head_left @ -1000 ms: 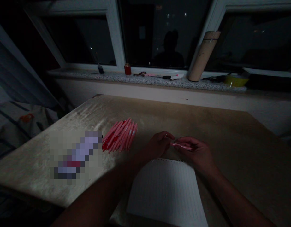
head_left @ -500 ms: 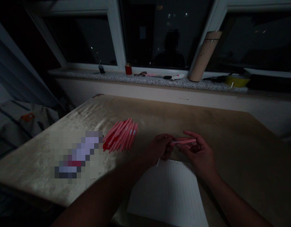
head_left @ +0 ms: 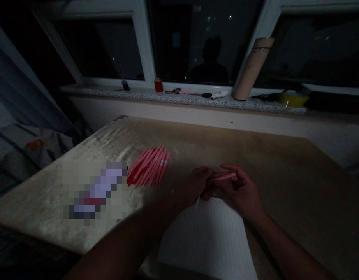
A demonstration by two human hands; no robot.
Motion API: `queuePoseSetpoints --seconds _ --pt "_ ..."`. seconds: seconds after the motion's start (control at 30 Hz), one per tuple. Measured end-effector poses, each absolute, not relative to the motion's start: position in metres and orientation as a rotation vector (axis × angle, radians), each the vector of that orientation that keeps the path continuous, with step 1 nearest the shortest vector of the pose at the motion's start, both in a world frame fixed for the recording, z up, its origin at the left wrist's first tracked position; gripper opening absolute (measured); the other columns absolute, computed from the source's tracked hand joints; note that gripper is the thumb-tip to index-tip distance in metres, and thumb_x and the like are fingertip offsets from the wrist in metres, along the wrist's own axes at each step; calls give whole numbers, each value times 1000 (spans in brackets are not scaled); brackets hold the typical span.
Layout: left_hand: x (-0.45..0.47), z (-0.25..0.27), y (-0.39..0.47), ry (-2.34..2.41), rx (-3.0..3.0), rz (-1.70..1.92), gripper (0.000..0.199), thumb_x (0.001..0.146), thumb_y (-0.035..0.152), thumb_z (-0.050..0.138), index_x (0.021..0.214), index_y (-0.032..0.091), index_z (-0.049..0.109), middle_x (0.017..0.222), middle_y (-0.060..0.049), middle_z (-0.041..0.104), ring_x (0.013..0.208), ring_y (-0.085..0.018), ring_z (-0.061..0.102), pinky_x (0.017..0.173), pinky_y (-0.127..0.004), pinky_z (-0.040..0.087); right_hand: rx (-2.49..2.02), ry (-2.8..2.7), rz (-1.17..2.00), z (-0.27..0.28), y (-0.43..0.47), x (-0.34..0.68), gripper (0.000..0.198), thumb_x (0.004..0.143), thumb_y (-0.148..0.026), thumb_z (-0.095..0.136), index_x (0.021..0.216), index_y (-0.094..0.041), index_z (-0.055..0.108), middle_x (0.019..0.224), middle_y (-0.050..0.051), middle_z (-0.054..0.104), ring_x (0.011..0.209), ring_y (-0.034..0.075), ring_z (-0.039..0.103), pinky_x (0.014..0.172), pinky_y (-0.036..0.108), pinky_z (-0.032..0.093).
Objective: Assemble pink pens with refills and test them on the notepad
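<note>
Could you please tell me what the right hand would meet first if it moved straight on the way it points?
Most likely the left hand, just beyond the fingers of the right hand, though depth is unclear.

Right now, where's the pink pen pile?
In the head view, the pink pen pile lies on the table, left of the left hand, farther back than the paper.

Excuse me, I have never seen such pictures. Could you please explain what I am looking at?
There is no machine: these are a person's left hand and right hand, both bare. One camera, worn on the head, takes every picture, looking forward and down. On the table lie a pile of pink pens, lined paper and a pixelated object. The right hand holds a pink pen, with the left at its other end; a thin white piece sticks out below the left.
</note>
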State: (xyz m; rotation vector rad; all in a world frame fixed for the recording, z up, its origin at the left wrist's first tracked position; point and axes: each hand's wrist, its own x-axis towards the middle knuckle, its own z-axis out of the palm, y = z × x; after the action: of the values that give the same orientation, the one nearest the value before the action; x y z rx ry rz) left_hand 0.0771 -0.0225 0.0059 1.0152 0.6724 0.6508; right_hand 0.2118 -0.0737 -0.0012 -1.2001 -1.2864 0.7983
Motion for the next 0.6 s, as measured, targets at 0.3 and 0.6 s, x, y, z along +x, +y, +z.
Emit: queuePoseSetpoints --seconds 0.3,0.6 --pt "79 -5 -20 599 986 621 24 84 35 42 84 13 51 54 -1 55 40 -13 54 38 -22 39 -1281 -1336 827 2 -76 209 16 70 -30 70 79 -20 61 65 2 67 51 14 60 49 27 47" --pt "79 1 -18 596 899 732 16 83 28 48 90 14 54 78 -4 62 67 -13 60 62 -26 49 -1292 -1457 636 -3 -73 213 10 71 -27 69 66 -22 61 78 4 68 76 19 65 68 31 51"
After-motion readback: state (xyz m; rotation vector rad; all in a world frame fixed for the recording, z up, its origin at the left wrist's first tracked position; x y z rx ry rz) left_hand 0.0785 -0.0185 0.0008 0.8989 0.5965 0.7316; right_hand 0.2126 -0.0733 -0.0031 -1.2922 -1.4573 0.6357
